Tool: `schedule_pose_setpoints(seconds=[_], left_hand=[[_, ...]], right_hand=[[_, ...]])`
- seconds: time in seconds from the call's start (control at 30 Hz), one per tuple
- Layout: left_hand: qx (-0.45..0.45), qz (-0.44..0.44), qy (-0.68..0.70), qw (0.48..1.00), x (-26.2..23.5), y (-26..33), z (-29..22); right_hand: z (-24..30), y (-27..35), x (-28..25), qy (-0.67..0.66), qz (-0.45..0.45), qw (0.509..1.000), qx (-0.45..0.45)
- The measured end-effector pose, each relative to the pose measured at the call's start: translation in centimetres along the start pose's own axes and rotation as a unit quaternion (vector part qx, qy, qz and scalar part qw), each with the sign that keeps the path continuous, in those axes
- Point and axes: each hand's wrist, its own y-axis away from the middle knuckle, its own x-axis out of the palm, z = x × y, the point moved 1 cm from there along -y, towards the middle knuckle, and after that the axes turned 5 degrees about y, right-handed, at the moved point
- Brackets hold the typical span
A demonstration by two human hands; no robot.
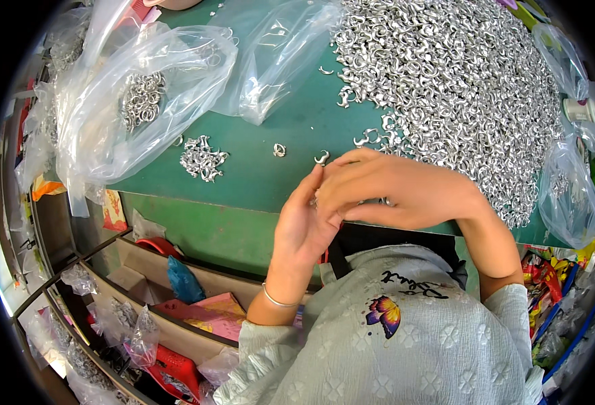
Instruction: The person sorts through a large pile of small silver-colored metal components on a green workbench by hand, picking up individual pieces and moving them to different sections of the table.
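My left hand (304, 226) and my right hand (392, 189) meet at the near edge of a green table (277, 121). The fingertips of both press together around a small silver metal piece (316, 200), mostly hidden between them. A thin bracelet circles my left wrist. Just beyond my right hand spreads a large heap of small curved silver metal parts (453, 74). A smaller cluster of the same parts (203, 160) lies to the left of my hands, with two loose pieces (279, 150) between.
Clear plastic bags (142, 101) lie at the table's left, one holding metal rings. More bags (567, 196) hang off the right edge. Below the table on the left stand cardboard trays (149, 270) with bagged parts, a pink booklet and red items.
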Motion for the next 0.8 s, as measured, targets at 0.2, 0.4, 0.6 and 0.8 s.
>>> schedule_pose_setpoints(seconds=[0.2,0.4,0.6,0.8], left_hand=[[0.161,-0.027,-0.319,0.934,-1.9,0.4,-0.4],[0.360,-0.050,-0.736,0.572,-0.8,-0.2,1.1],[0.340,-0.029,-0.796,0.500,-0.1,-0.7,1.2],[0.283,-0.035,-0.660,0.695,-0.9,-1.0,0.2]], right_hand=[[-0.8,2.3,-1.5,0.091,-0.174,0.973,0.125],[-2.0,3.5,0.7,0.362,-0.109,0.915,0.143],[-2.6,4.7,0.6,0.348,-0.245,0.892,0.151],[-2.3,5.6,0.2,0.256,-0.255,0.920,0.152]])
